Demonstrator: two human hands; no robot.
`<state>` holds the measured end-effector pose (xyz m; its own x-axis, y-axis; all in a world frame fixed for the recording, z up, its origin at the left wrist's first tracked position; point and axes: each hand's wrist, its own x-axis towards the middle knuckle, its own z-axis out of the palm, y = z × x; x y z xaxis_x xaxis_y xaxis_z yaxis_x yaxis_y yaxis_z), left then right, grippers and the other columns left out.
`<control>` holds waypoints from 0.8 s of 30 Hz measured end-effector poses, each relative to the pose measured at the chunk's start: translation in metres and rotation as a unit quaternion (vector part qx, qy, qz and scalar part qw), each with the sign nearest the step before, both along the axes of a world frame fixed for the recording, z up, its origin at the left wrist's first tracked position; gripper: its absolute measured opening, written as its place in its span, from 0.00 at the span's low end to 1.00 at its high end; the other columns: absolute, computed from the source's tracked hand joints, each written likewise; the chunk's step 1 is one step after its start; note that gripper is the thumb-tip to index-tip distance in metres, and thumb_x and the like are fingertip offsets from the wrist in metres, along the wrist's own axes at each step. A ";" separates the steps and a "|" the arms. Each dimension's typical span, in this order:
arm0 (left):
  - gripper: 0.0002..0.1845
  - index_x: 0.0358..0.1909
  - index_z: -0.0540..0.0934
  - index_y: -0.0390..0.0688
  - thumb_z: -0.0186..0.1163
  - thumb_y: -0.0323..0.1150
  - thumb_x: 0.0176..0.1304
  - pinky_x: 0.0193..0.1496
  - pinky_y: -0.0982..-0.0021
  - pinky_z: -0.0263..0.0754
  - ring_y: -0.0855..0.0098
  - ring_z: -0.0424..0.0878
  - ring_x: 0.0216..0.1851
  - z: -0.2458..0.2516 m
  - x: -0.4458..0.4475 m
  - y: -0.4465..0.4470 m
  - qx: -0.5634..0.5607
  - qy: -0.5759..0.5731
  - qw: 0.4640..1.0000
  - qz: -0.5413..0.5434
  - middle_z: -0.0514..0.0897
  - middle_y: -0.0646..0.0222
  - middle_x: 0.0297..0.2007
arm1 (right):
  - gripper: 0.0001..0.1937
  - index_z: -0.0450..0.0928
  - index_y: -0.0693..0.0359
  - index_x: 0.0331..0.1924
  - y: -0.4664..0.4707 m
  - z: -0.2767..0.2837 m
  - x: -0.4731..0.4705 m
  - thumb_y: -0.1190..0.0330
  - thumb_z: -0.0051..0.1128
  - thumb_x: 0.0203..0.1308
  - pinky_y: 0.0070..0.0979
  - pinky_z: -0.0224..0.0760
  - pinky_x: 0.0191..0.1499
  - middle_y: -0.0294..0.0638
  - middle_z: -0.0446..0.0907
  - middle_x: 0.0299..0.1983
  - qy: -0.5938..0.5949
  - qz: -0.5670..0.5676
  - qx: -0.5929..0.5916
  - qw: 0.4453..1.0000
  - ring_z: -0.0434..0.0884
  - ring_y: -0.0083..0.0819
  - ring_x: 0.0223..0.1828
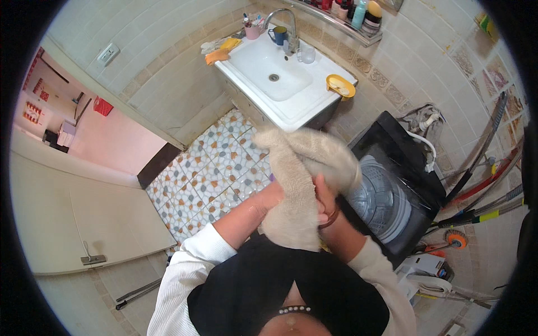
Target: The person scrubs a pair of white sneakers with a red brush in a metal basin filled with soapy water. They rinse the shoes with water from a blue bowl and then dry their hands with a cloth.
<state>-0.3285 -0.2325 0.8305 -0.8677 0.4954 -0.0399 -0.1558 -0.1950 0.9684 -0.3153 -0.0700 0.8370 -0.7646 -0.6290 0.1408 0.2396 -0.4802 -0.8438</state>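
Note:
A beige terry towel (293, 168) hangs folded and bunched in front of my chest, partly blurred by motion. My left hand (275, 196) grips it from the left; its fingers are hidden behind the cloth. On the other side, my right hand (325, 197) holds the towel near its middle, with the fingers curled and a reddish-brown bangle on the wrist. To the right of my hands is a black top-loading washing machine (420, 185), with its grey drum (378, 197) exposed. Part of the towel overlaps the machine's near edge in this view.
Ahead stands a white washbasin (269, 63) with a faucet (293, 31), a dark blue mug (278, 35) and a yellow soap dish (341, 86). Hoses and mop handles (479, 172) lean at the right wall. A door (84, 218) opens at the left onto patterned floor tiles (214, 164).

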 end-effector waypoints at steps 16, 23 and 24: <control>0.31 0.57 0.66 0.25 0.49 0.48 0.70 0.55 0.67 0.70 0.64 0.75 0.53 -0.035 0.020 -0.004 0.035 -0.194 0.920 0.339 0.75 0.51 0.53 | 0.26 0.67 0.60 0.62 -0.095 -0.050 -0.022 0.60 0.55 0.61 0.29 0.65 0.59 0.41 0.74 0.52 0.076 -0.337 0.123 0.930 0.73 0.34 0.55; 0.34 0.65 0.57 0.30 0.47 0.49 0.72 0.63 0.67 0.62 0.64 0.65 0.63 -0.026 0.016 0.000 0.054 -0.163 0.928 0.332 0.65 0.53 0.63 | 0.26 0.69 0.60 0.62 -0.109 -0.027 -0.049 0.65 0.54 0.59 0.33 0.56 0.65 0.45 0.65 0.58 0.300 -0.402 0.481 0.719 0.63 0.37 0.61; 0.34 0.66 0.57 0.32 0.48 0.49 0.72 0.63 0.67 0.62 0.65 0.65 0.63 -0.020 0.012 -0.006 0.105 -0.181 0.924 0.318 0.65 0.54 0.63 | 0.28 0.64 0.62 0.65 -0.107 -0.015 -0.047 0.65 0.54 0.59 0.33 0.54 0.67 0.45 0.60 0.62 0.332 -0.404 0.432 0.735 0.59 0.39 0.65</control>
